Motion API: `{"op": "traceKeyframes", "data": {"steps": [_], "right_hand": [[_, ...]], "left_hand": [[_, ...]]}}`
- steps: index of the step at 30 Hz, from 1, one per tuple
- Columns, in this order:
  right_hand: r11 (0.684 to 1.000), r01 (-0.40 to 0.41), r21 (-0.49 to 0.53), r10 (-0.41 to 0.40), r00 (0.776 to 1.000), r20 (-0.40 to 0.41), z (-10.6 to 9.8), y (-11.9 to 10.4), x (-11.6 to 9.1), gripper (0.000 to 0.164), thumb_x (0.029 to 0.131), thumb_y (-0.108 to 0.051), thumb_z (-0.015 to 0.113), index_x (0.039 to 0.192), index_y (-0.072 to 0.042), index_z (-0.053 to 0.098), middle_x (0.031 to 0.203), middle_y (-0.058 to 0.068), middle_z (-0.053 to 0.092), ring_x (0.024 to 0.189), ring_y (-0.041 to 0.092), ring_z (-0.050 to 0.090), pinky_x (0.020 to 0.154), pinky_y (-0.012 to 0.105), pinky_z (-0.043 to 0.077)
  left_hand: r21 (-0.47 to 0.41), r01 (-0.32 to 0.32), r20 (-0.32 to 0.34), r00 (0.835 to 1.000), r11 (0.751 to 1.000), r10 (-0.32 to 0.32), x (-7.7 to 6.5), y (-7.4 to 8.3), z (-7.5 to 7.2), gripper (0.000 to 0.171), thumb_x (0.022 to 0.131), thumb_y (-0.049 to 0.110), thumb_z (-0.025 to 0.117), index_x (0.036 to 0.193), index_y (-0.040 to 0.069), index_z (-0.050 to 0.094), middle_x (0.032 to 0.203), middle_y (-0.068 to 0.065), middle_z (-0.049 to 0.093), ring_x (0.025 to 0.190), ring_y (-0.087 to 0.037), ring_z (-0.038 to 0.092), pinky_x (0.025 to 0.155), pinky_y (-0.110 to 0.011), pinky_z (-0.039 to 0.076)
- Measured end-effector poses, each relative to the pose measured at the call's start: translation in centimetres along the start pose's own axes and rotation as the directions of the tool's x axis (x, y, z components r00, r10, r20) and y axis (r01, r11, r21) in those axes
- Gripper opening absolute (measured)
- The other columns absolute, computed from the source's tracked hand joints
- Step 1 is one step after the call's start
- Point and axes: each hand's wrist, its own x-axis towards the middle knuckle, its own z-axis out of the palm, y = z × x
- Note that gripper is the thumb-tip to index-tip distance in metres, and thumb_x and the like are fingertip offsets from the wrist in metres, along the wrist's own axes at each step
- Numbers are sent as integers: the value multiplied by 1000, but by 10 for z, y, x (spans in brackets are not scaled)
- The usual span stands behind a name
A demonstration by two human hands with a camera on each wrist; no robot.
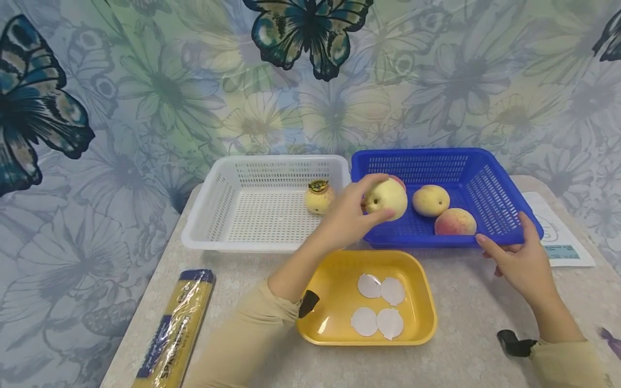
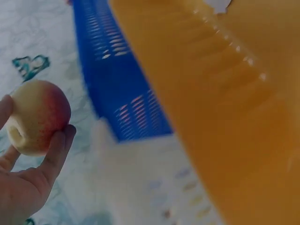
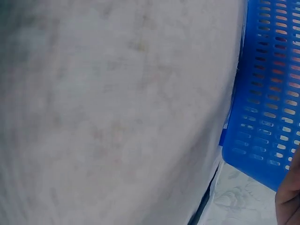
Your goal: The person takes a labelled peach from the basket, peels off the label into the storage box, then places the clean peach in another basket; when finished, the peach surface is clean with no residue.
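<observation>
My left hand (image 1: 346, 215) holds a peach (image 1: 388, 199) above the near left part of the blue basket (image 1: 412, 241), thumb and fingers on either side of it. In the left wrist view the peach (image 2: 42, 117) shows a pale yellow side and a red blush. Two more peaches, one yellowish (image 1: 430, 200) and one redder (image 1: 456, 222), lie inside that basket. My right hand (image 1: 521, 264) grips the basket's front right corner, its thumb on the front rim and index finger on the right side. In the white basket (image 1: 242, 247) sits a peach (image 1: 318, 202) with a black-and-yellow sticker.
A yellow tray (image 1: 427, 323) holding several white round stickers (image 1: 377, 322) stands in front of the baskets. A spaghetti packet (image 1: 177, 328) lies at the left of the table. Printed paper (image 1: 567, 253) lies partly behind the blue basket's right side. A butterfly-patterned cloth (image 1: 310, 108) hangs behind.
</observation>
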Motion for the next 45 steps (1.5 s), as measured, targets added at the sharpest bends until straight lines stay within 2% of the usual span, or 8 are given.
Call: {"op": "traceKeyframes", "data": {"steps": [5, 9, 15, 19, 29, 35, 42, 45], "right_hand": [[1000, -18, 12, 18, 1000, 7, 1, 7, 1, 112, 92, -50, 64, 156, -20, -23, 115, 27, 56, 53, 17, 59, 49, 32, 52], [1000, -5, 26, 5, 1000, 4, 0, 8, 1, 112, 92, -49, 66, 156, -23, -23, 129, 31, 45, 57, 15, 57, 48, 34, 53], [1000, -15, 18, 15, 1000, 12, -1, 8, 2, 114, 92, -50, 65, 155, -22, -26, 128, 33, 46, 55, 14, 58, 49, 32, 51], [1000, -28, 8, 28, 999, 23, 0, 6, 2, 115, 92, -51, 64, 154, -22, -29, 128, 35, 45, 56, 13, 57, 50, 32, 52], [999, -39, -9, 40, 999, 29, -1, 2, 2, 115, 92, -54, 63, 153, -22, -29, 124, 33, 46, 58, 14, 56, 50, 32, 52], [999, -45, -10, 45, 999, 29, -1, 4, 2, 115, 92, -53, 63, 153, -22, -29, 123, 33, 47, 58, 14, 56, 50, 31, 52], [999, -50, -9, 51, 998, 26, 0, 5, 3, 116, 91, -54, 63, 153, -21, -29, 123, 34, 47, 58, 15, 58, 50, 30, 52], [998, -58, -19, 59, 998, 29, 0, 5, 3, 117, 91, -55, 63, 153, -20, -30, 123, 35, 47, 58, 15, 58, 50, 31, 52]], "left_hand": [[121, 63, 1, 998, 991, -64, 21, -16, 31, 50, 90, 37, 73, 135, 33, 52, 116, -1, 61, 104, -16, 55, 82, -33, 50], [233, 116, 2, 993, 966, -120, 33, -23, 45, 49, 89, 42, 73, 133, 34, 51, 114, 1, 62, 104, -17, 55, 79, -34, 51], [456, 149, -14, 987, 877, -161, 45, -25, 58, 54, 90, 44, 70, 138, 32, 49, 122, -11, 61, 105, -27, 63, 83, -41, 56], [545, 145, 11, 984, 826, -179, 51, -26, 64, 60, 89, 43, 72, 143, 31, 48, 136, -8, 60, 116, -31, 63, 93, -42, 55], [617, 77, 96, 980, 783, -172, 58, -31, 65, 48, 86, 35, 77, 126, 24, 53, 111, -1, 66, 98, -22, 65, 87, -38, 55], [687, 13, 166, 970, 727, -175, 62, -34, 69, 48, 90, 30, 73, 132, 28, 51, 117, 0, 65, 101, -17, 63, 88, -36, 55], [742, -16, 153, 977, 670, -146, 66, -38, 75, 42, 92, 24, 64, 131, 36, 52, 121, 4, 64, 100, -16, 65, 79, -38, 56], [744, -28, 163, 977, 668, -141, 68, -40, 75, 38, 91, 23, 65, 126, 35, 55, 120, 5, 64, 99, -16, 64, 79, -37, 56]]}}
